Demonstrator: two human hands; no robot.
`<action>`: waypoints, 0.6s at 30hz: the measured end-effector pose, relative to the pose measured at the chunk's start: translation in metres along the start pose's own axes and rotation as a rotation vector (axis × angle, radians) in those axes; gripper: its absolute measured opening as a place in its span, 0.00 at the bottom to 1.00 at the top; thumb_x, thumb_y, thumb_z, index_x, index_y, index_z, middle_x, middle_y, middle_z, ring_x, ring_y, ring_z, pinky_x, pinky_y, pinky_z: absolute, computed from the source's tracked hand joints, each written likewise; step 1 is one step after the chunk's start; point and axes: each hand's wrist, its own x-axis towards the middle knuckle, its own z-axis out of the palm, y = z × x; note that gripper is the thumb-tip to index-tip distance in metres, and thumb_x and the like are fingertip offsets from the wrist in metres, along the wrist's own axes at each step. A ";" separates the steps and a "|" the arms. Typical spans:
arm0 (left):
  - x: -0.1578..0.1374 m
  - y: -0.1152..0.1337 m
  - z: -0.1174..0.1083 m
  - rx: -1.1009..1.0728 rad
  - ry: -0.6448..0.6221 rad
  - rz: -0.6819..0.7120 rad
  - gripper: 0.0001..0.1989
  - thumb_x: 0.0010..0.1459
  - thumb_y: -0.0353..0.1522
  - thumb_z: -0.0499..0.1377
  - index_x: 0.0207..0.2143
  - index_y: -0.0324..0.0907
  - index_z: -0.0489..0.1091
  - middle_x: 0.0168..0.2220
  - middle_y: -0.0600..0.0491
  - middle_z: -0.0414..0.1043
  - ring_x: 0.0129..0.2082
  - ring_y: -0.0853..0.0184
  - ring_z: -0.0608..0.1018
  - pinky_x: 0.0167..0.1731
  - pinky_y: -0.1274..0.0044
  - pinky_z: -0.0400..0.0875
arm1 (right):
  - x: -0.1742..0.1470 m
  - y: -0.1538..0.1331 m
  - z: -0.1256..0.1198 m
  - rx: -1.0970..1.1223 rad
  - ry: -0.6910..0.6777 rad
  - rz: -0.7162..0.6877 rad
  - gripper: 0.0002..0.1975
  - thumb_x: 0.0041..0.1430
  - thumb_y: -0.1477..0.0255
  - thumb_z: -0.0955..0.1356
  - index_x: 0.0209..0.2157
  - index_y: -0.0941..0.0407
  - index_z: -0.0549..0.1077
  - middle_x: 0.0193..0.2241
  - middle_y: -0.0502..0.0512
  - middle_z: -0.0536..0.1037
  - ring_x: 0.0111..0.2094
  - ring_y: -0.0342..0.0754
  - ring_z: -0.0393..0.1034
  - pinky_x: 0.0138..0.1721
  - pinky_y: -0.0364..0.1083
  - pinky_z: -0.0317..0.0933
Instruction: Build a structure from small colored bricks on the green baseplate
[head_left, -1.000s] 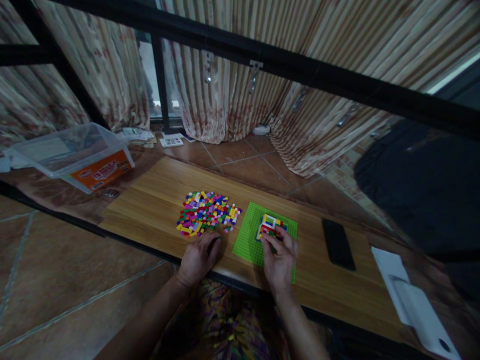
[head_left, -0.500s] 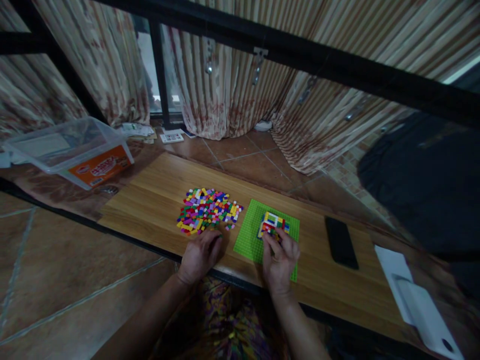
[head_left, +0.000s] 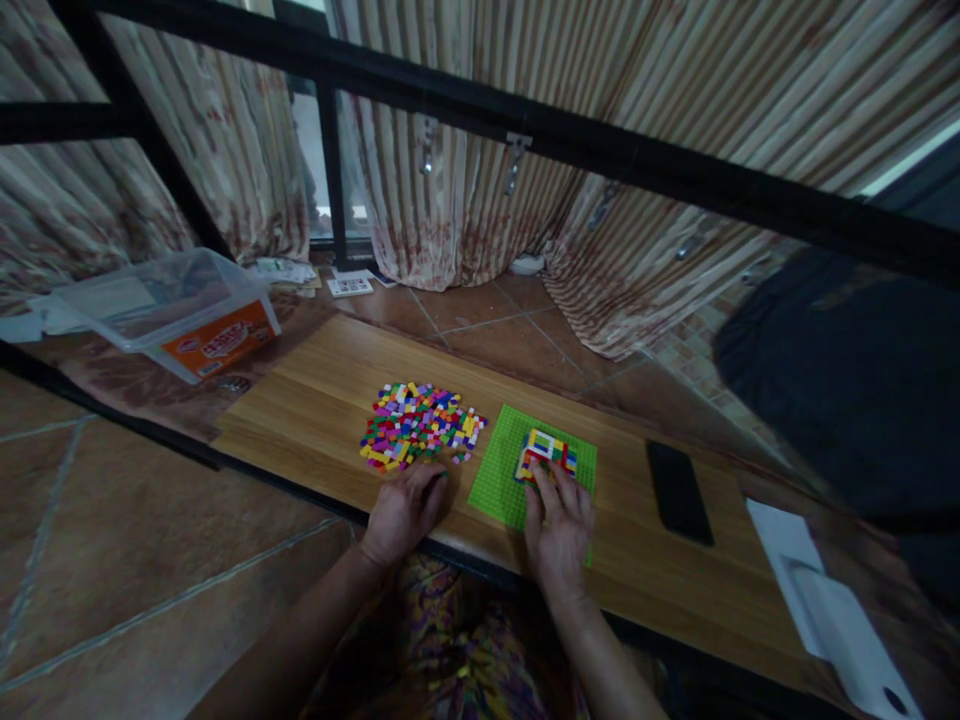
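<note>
Two hands are nearest, at the lower centre of the frame. The left hand (head_left: 405,507) lies loosely curled at the near edge of the bench (head_left: 300,400); whether it holds anything cannot be told. The right hand (head_left: 559,517) has its fingers bent close together, tips touching the brick build (head_left: 553,455), which sits on the green baseplate (head_left: 495,480) right of centre; a brick between them cannot be made out. Loose bricks (head_left: 420,425) spread just beyond the left hand. Farther off, a clear bin (head_left: 150,300) stands at left, before striped curtains (head_left: 450,200).
</note>
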 end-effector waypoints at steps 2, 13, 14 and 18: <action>0.000 0.000 0.000 0.001 -0.009 -0.003 0.08 0.63 0.33 0.52 0.42 0.43 0.69 0.36 0.51 0.75 0.36 0.66 0.79 0.37 0.75 0.73 | -0.001 -0.009 -0.005 0.036 0.010 0.045 0.17 0.64 0.70 0.62 0.53 0.50 0.72 0.52 0.58 0.73 0.51 0.55 0.63 0.51 0.57 0.57; 0.001 0.002 -0.002 -0.073 -0.055 0.002 0.07 0.62 0.32 0.54 0.40 0.43 0.69 0.36 0.50 0.74 0.34 0.67 0.78 0.35 0.77 0.73 | -0.001 -0.074 0.013 0.691 -0.319 0.298 0.14 0.62 0.64 0.63 0.43 0.54 0.76 0.40 0.56 0.79 0.40 0.48 0.73 0.42 0.47 0.67; 0.001 0.002 -0.003 -0.084 -0.057 0.000 0.07 0.62 0.32 0.54 0.40 0.43 0.69 0.37 0.50 0.74 0.35 0.67 0.78 0.35 0.77 0.73 | 0.001 -0.077 0.017 0.714 -0.332 0.315 0.14 0.62 0.64 0.63 0.43 0.54 0.76 0.39 0.56 0.79 0.39 0.48 0.74 0.42 0.47 0.68; 0.000 0.003 -0.004 -0.099 -0.061 -0.010 0.07 0.62 0.31 0.54 0.41 0.43 0.69 0.38 0.50 0.74 0.35 0.68 0.78 0.35 0.77 0.73 | 0.007 -0.085 0.027 0.767 -0.378 0.378 0.13 0.58 0.66 0.65 0.42 0.53 0.77 0.37 0.54 0.81 0.37 0.48 0.75 0.40 0.47 0.68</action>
